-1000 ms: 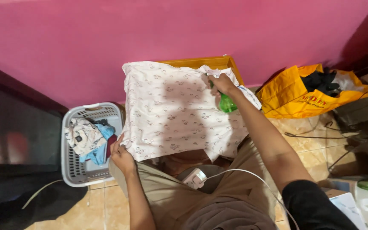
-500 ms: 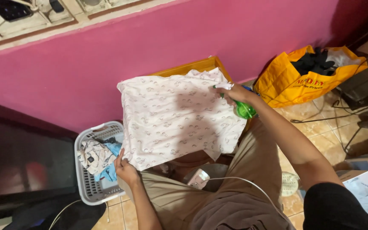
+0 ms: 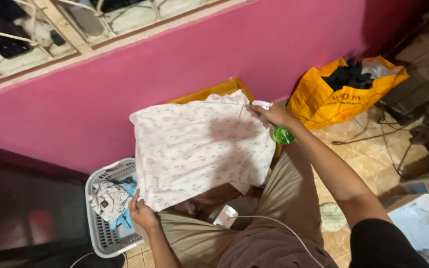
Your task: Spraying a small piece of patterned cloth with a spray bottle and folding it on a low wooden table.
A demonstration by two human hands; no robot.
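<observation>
Spreading white patterned garment (image 3: 199,149) at frame centre, left hand (image 3: 142,214) pinching its lower corner, right hand (image 3: 274,116) clasping green spray bottle (image 3: 283,135) at its right edge; grey laundry basket (image 3: 103,238) lower left holding more clothes.

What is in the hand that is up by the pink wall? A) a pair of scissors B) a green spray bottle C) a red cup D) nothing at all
B: the right hand is wrapped around a green spray bottle with a white top, held at the edge of the white patterned cloth.
</observation>
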